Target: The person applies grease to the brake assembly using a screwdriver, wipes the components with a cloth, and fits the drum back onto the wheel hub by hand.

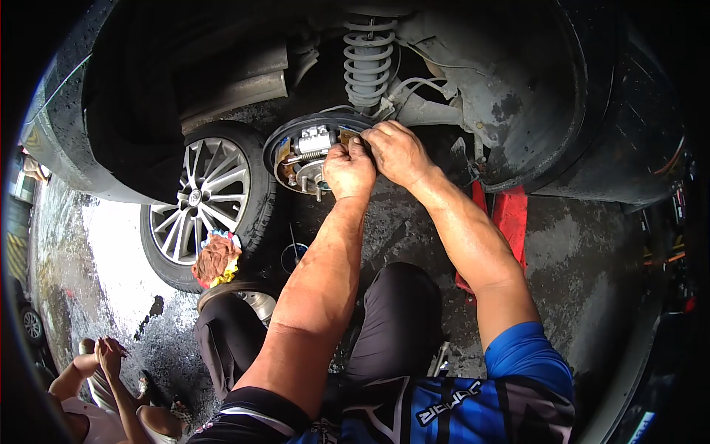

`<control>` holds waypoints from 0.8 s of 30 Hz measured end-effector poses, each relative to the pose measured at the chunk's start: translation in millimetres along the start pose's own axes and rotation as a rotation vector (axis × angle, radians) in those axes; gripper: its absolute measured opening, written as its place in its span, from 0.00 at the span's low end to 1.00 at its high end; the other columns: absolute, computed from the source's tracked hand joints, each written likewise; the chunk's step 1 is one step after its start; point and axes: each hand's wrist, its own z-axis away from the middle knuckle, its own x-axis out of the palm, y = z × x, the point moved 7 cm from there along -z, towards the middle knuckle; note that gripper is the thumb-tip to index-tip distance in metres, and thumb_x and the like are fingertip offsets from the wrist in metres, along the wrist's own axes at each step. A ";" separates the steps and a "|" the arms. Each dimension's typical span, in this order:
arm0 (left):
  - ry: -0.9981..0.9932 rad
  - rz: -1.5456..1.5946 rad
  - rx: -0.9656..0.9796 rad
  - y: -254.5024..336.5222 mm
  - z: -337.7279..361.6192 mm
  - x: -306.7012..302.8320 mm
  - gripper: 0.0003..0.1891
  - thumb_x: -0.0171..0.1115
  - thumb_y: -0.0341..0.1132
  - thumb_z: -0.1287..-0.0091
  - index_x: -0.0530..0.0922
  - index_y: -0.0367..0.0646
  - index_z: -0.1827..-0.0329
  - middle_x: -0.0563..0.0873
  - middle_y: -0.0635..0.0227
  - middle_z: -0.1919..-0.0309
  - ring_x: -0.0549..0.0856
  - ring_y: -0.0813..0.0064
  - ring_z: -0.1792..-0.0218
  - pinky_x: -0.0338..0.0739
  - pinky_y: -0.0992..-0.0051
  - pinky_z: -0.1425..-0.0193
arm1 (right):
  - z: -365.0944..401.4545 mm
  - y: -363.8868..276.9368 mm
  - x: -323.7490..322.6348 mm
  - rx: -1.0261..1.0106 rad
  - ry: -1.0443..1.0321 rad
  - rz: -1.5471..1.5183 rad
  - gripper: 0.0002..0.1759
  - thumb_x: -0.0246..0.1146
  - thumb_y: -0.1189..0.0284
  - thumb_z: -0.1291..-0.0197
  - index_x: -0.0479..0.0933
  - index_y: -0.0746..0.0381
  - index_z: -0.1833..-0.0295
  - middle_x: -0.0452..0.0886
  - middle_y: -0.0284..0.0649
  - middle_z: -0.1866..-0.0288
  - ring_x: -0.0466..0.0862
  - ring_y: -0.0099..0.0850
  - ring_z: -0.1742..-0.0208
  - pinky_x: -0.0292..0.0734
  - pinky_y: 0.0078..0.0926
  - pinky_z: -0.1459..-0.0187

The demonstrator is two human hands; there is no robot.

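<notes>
A car's drum brake assembly (296, 166) is exposed in the wheel well, with a silver cylinder (316, 139), a small return spring (313, 155) and wheel studs below. My left hand (350, 172) is closed at the right side of the brake, thumb and fingers pinched together. What they grip is hidden. Beside it, nearly touching, my right hand (399, 153) curls its fingers at the upper right rim of the backing plate. I cannot make out what lies within those fingers either. Both hands hide the right part of the brake.
An alloy wheel (196, 197) leans left of the brake; a stained cloth (217, 259) lies in front. Above are a coil spring (368, 63) and fender. A red jack (510, 218) stands right. A round metal part (260, 303) is by my knee. Another person (111, 392) sits lower left.
</notes>
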 end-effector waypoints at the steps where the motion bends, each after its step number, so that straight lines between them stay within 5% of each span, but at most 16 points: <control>1: 0.003 0.001 0.001 -0.3 -1.0 -0.2 0.15 0.64 0.38 0.35 0.79 0.35 0.76 0.84 0.51 0.78 0.84 0.54 0.75 0.77 0.62 0.66 | -0.5 0.3 -0.4 -0.003 0.001 0.000 0.11 0.63 0.78 0.50 0.81 0.62 0.58 0.80 0.39 0.62 0.81 0.40 0.56 0.80 0.36 0.54; 22: -0.001 -0.004 0.013 -0.5 -0.5 -0.7 0.16 0.63 0.38 0.36 0.79 0.35 0.76 0.84 0.51 0.79 0.84 0.53 0.76 0.77 0.61 0.67 | -3.1 -3.2 2.6 0.014 -0.019 0.057 0.10 0.63 0.77 0.51 0.81 0.61 0.60 0.78 0.36 0.62 0.80 0.38 0.56 0.80 0.35 0.54; 24: -0.003 -0.083 0.047 -0.5 -1.3 -1.0 0.17 0.65 0.37 0.35 0.76 0.34 0.77 0.83 0.57 0.80 0.79 0.71 0.78 0.76 0.68 0.69 | -4.3 -3.0 -3.3 0.001 0.052 0.043 0.10 0.62 0.77 0.50 0.81 0.61 0.60 0.78 0.37 0.62 0.80 0.38 0.56 0.80 0.35 0.54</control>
